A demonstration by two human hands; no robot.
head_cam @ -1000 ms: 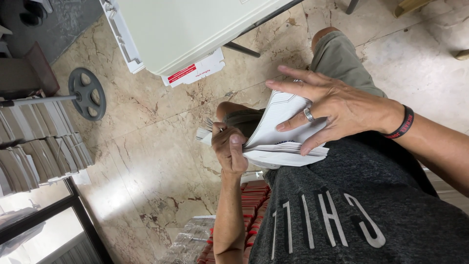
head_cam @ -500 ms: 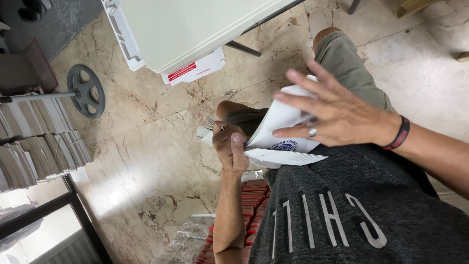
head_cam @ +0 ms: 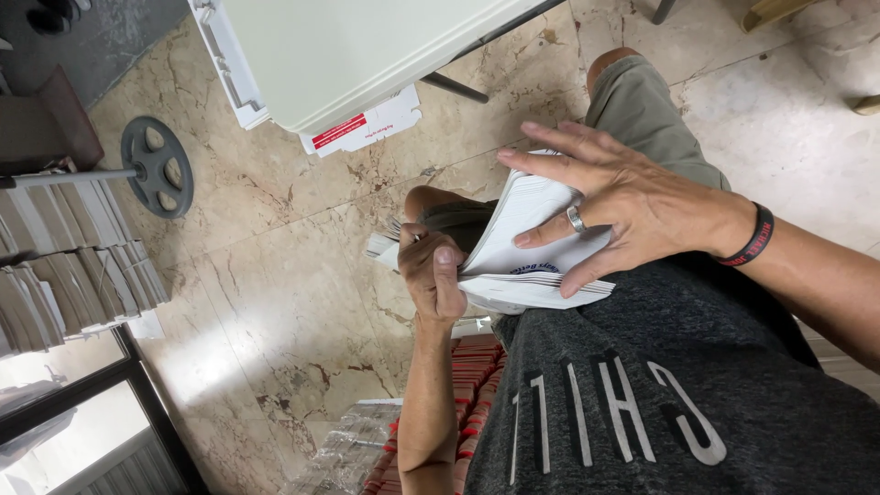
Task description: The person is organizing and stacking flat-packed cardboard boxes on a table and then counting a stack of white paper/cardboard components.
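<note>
A stack of white envelopes (head_cam: 536,266) rests over my lap, above my knee. My left hand (head_cam: 431,270) comes up from below and grips the stack's left end, thumb on top. My right hand (head_cam: 623,206), with a ring and a dark wristband, lies spread over the top envelopes. Its fingers fan across them and its thumb hooks under their right edge. The upper envelopes are bent upward away from the rest of the stack. A blue printed mark shows on one envelope face.
A white folding table (head_cam: 367,46) stands ahead with a white tray (head_cam: 362,128) under it. A grey weight plate (head_cam: 156,165) on a bar and rows of filed envelopes (head_cam: 64,266) are at the left. Red-edged bundles (head_cam: 472,367) sit beside my left arm.
My right hand has slid down and left over the envelopes, fingers pressing the lifted top ones. The left hand keeps its grip in place.
</note>
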